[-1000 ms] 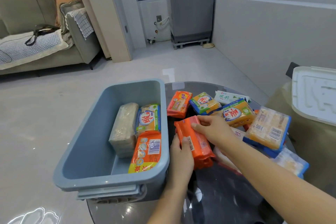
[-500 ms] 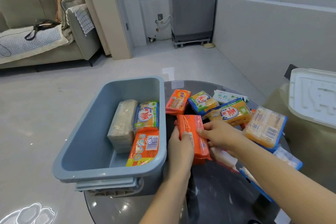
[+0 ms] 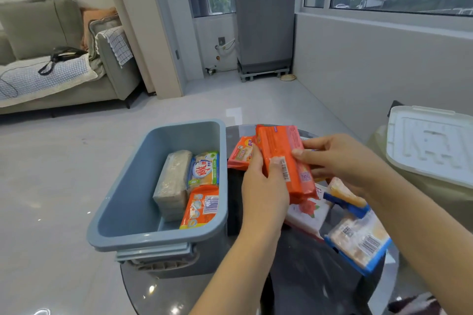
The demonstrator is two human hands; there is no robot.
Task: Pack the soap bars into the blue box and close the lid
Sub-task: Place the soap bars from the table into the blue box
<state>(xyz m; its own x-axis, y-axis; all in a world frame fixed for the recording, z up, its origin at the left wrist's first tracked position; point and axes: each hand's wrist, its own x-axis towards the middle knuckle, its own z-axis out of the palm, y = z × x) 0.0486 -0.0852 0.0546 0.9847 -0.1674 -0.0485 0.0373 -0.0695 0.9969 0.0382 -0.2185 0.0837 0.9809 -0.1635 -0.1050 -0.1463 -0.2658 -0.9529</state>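
Note:
The blue box [image 3: 128, 202] stands open on the left of the dark glass table [image 3: 302, 276]. Inside it sit a clear-wrapped pale soap pack [image 3: 171, 184], a blue-and-yellow pack [image 3: 203, 171] and an orange pack [image 3: 202, 208]. Both hands hold a long orange soap pack [image 3: 280, 153] lifted above the table, just right of the box. My left hand [image 3: 263, 192] grips its lower left side; my right hand [image 3: 340, 158] pinches its right edge. More soap packs lie on the table: a small orange one [image 3: 240, 153], a white floral one [image 3: 307, 215], and blue-edged ones [image 3: 358, 240].
A white lid [image 3: 430, 143] rests on a surface at the right. The table's round edge runs close behind the box and below my arms. A sofa [image 3: 51, 71] and a grey appliance [image 3: 263, 25] stand far back across the floor.
Both hands have raised the long orange pack off the pile and tilted it upright. The camera has drawn closer and shifted slightly.

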